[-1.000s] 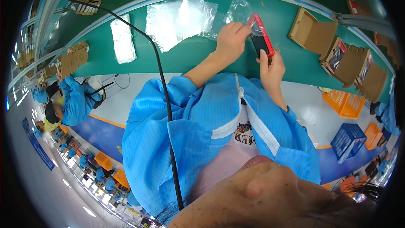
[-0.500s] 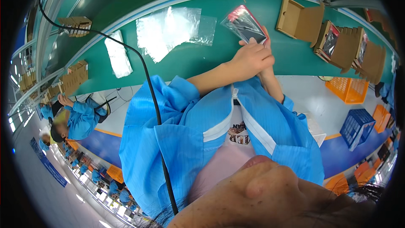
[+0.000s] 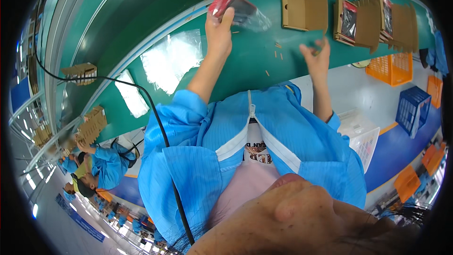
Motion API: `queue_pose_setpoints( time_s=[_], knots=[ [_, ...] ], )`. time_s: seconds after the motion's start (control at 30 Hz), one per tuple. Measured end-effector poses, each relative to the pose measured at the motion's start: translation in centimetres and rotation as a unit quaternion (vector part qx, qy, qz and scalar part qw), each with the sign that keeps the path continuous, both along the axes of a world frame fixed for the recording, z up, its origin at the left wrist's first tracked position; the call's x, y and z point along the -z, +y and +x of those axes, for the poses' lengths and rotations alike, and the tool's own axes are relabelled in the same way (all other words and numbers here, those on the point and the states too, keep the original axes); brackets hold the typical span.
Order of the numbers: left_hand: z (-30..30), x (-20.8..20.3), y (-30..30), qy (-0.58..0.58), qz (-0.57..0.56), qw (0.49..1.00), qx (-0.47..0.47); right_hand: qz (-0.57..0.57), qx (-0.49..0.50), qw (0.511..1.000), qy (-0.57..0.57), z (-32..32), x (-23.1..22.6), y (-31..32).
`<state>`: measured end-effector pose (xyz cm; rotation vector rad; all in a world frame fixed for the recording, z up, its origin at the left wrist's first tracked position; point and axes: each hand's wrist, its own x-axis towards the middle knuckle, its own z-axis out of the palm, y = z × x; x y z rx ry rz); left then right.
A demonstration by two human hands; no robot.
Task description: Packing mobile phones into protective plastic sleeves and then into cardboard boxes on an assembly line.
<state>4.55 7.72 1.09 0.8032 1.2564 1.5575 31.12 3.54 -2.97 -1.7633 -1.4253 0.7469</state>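
My left hand (image 3: pixel 218 38) is raised over the far side of the green table, gripping a flat red-and-black item in a clear plastic bag (image 3: pixel 238 8). The bag's loose end is blurred and points right. My right hand (image 3: pixel 318 61) hovers above the table with thumb and fingers apart, and I make out nothing held in it. Just beyond it lies an open cardboard box (image 3: pixel 293 10) with its lid folded to the right. Two more open boxes stand farther right, holding a bagged dark item (image 3: pixel 349 22) and another bagged item (image 3: pixel 387 15).
Clear plastic bags (image 3: pixel 170 61) are spread on the table left of my forearm, beside a white stack (image 3: pixel 132 93). Several thin brown bits (image 3: pixel 275 55) lie mid-table. A black cable (image 3: pixel 153 101) hangs across the left. Orange (image 3: pixel 391 70) and blue crates (image 3: pixel 413 108) stand at right. Co-workers sit at left.
My hands have parted. The left has carried the bagged item left and away from me; the right has let go and moved right, toward the boxes. The view has shifted.
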Motion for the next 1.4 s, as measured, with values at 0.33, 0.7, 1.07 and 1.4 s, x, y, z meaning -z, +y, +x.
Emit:
queue_pose_setpoints(
  time_s=[0.33,0.7,1.07,1.4],
  knots=[
    [10.0,3.3,3.6,0.395,0.116,0.901,0.138,0.098,0.056,0.990,-0.079,-2.5,2.4,5.6],
    [8.6,6.0,5.6,0.705,0.097,0.681,0.170,0.146,0.050,0.986,-0.064,-2.3,1.2,5.2],
    [-6.2,4.9,-3.2,0.637,0.027,0.769,-0.053,0.007,-0.010,0.898,-0.440,15.2,-4.5,5.6],
    [-9.6,6.8,-9.9,0.632,-0.055,0.772,0.024,0.150,-0.292,0.942,-0.071,-28.6,1.4,17.4]
  ],
)
